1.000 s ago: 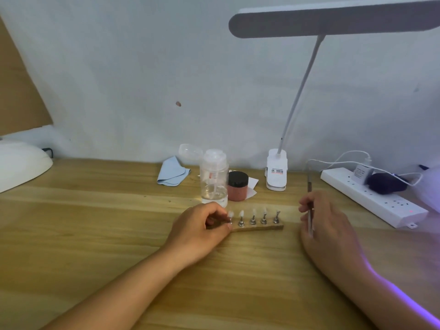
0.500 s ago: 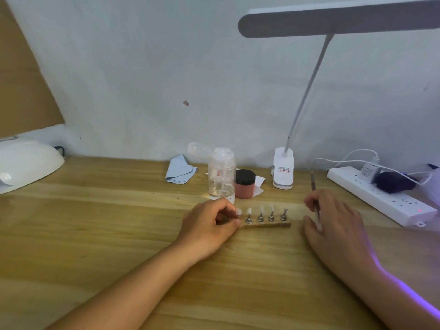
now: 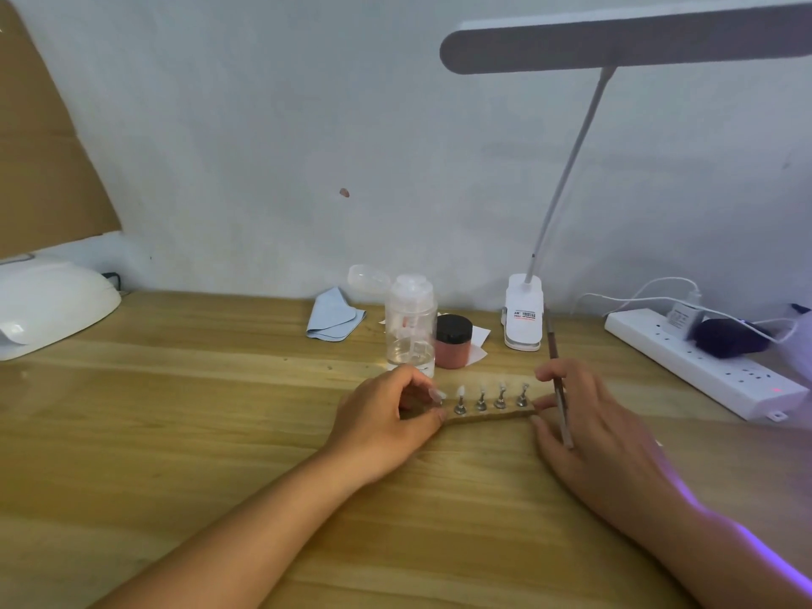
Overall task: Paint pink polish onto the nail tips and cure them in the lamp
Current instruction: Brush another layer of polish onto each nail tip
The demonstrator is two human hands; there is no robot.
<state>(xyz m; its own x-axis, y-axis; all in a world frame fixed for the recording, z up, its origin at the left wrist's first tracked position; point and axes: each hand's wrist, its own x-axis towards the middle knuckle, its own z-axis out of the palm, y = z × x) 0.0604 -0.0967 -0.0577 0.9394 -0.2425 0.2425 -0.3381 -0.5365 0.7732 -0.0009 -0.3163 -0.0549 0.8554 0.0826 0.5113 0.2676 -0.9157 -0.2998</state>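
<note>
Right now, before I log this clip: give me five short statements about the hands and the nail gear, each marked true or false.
1. The left hand pinches the left end of the nail tip holder. True.
2. The pink jar stands open. False: its black lid is on.
3. The right hand holds a brush. True.
4. The nail tip holder sits inside the curing lamp. False: it lies on the table between the hands, and the lamp is at the far left.
5. The blue cloth lies left of the clear bottle. True.
</note>
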